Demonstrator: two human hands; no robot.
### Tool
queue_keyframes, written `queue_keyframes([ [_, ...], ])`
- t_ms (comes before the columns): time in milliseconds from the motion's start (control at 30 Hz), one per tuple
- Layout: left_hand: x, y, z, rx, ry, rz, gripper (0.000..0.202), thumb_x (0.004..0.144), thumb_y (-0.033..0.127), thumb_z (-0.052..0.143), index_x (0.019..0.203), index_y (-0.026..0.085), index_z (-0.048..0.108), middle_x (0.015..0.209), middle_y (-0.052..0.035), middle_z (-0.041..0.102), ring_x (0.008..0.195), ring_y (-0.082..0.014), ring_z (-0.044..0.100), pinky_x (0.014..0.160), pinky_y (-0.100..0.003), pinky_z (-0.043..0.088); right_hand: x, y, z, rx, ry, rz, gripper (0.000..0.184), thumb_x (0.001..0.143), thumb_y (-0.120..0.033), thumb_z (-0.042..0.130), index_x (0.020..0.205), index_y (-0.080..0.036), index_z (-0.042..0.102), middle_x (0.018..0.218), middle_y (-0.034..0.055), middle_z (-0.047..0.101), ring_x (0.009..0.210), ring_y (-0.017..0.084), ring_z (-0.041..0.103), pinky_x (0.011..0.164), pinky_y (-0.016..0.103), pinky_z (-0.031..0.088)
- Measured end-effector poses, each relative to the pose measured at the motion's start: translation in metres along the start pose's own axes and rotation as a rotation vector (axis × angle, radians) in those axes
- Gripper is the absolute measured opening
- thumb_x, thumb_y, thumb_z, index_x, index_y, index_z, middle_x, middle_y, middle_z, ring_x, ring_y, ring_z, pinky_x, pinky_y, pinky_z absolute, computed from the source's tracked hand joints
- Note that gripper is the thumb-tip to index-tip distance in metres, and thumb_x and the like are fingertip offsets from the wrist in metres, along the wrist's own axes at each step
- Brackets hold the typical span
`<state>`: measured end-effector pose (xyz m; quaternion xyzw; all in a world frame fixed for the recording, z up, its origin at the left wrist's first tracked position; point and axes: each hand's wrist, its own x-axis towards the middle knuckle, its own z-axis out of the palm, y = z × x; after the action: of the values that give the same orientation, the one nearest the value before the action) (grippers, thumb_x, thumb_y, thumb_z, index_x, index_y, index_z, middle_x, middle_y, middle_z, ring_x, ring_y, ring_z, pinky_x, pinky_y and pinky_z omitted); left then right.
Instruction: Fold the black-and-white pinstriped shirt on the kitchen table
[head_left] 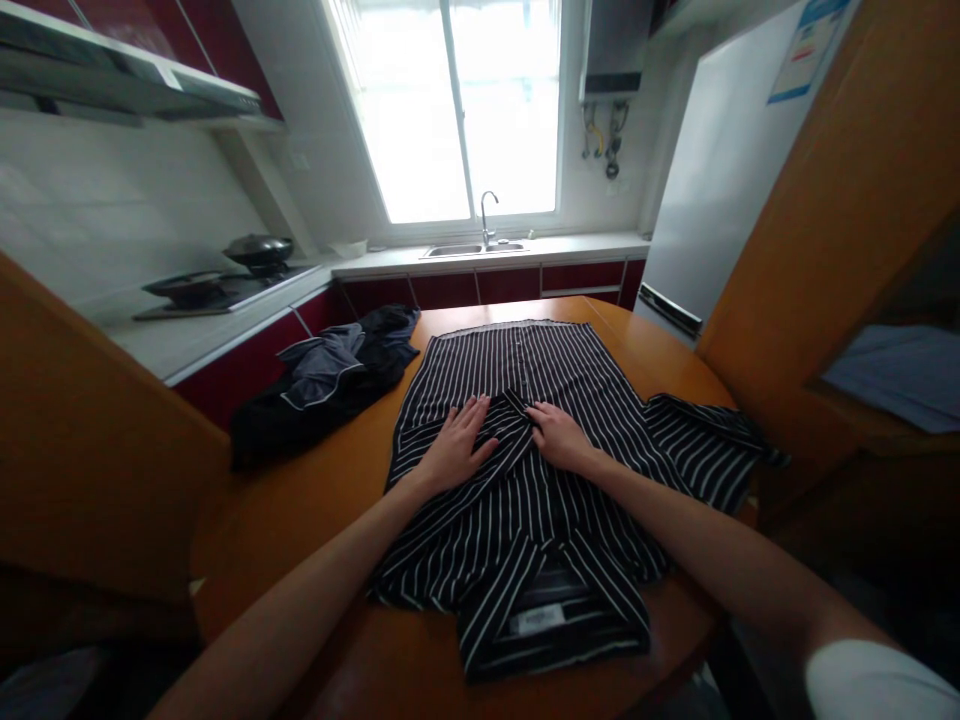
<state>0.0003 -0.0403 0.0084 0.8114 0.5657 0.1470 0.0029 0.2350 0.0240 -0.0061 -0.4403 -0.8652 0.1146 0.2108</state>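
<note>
A black shirt with white stripes (517, 480) lies spread on the wooden table, its collar and label towards me and its hem at the far side. One sleeve is folded across the shirt's front; the other sleeve (705, 450) sticks out to the right over the table's edge. My left hand (457, 445) rests flat on the folded sleeve, fingers stretched out. At the shirt's middle, my right hand (559, 435) has its fingers closed on the cuff end of that folded sleeve.
Dark and grey clothes (330, 375) lie heaped at the table's (315, 530) left edge. Beyond it are a counter with a sink (456, 251), a stove with pans (259, 250) on the left, and a fridge (712, 180) on the right. Wooden panels flank the table.
</note>
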Motion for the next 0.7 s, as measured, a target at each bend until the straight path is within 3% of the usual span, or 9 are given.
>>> queue_keyframes([
  [67,-0.002,0.006,-0.001,-0.014,-0.071,0.065,0.072,0.104,0.058,0.035,0.165,0.025,0.013,0.169,-0.0068,0.018,0.157,-0.0258,0.011,0.126,-0.052,0.013,0.001,0.001,0.001,0.036,0.015,0.003,0.053,0.093,-0.018,0.048,0.145,-0.005,0.054,0.149,0.0186,0.054,0.142,0.026,0.046,0.122,0.039,0.030],
  [200,-0.004,0.007,0.001,0.008,-0.215,0.094,0.065,0.103,0.064,0.031,0.160,0.033,0.029,0.168,-0.0024,0.021,0.156,-0.0282,0.016,0.125,-0.055,0.013,0.008,0.010,-0.004,0.178,0.108,0.082,0.054,0.093,-0.014,0.044,0.146,-0.005,0.051,0.146,0.0189,0.057,0.137,0.024,0.052,0.118,0.038,0.036],
  [333,-0.004,0.007,-0.003,-0.013,-0.178,0.104,0.065,0.103,0.064,0.032,0.160,0.033,0.029,0.168,-0.0018,0.022,0.156,-0.0283,0.017,0.125,-0.053,0.015,0.015,0.022,-0.012,0.271,0.268,0.138,0.050,0.090,-0.006,0.039,0.136,-0.006,0.059,0.136,0.0176,0.064,0.127,0.022,0.059,0.113,0.036,0.042],
  [467,-0.006,0.015,-0.013,-0.061,-0.155,0.211,0.063,0.105,0.059,0.032,0.162,0.033,0.023,0.168,-0.0010,0.022,0.157,-0.0263,0.015,0.127,-0.052,0.012,0.014,0.024,-0.014,0.284,0.336,0.113,0.040,0.088,-0.006,0.043,0.118,-0.010,0.070,0.117,0.0137,0.071,0.112,0.022,0.064,0.106,0.036,0.047],
  [567,-0.011,0.022,-0.014,-0.046,-0.222,0.278,0.065,0.104,0.061,0.033,0.163,0.036,0.019,0.169,0.0003,0.017,0.157,-0.0273,0.010,0.127,-0.053,0.009,0.011,0.016,-0.011,0.258,0.315,0.029,0.033,0.092,-0.015,0.049,0.116,-0.014,0.072,0.116,0.0119,0.071,0.115,0.023,0.061,0.108,0.038,0.045],
  [700,-0.015,0.024,-0.007,0.001,-0.304,0.277,0.067,0.103,0.064,0.033,0.163,0.039,0.014,0.170,0.0005,0.011,0.157,-0.0289,0.006,0.125,-0.057,0.005,0.006,0.005,-0.005,0.207,0.130,-0.125,0.042,0.099,-0.024,0.047,0.137,-0.015,0.063,0.145,0.0134,0.058,0.139,0.024,0.047,0.119,0.041,0.034],
])
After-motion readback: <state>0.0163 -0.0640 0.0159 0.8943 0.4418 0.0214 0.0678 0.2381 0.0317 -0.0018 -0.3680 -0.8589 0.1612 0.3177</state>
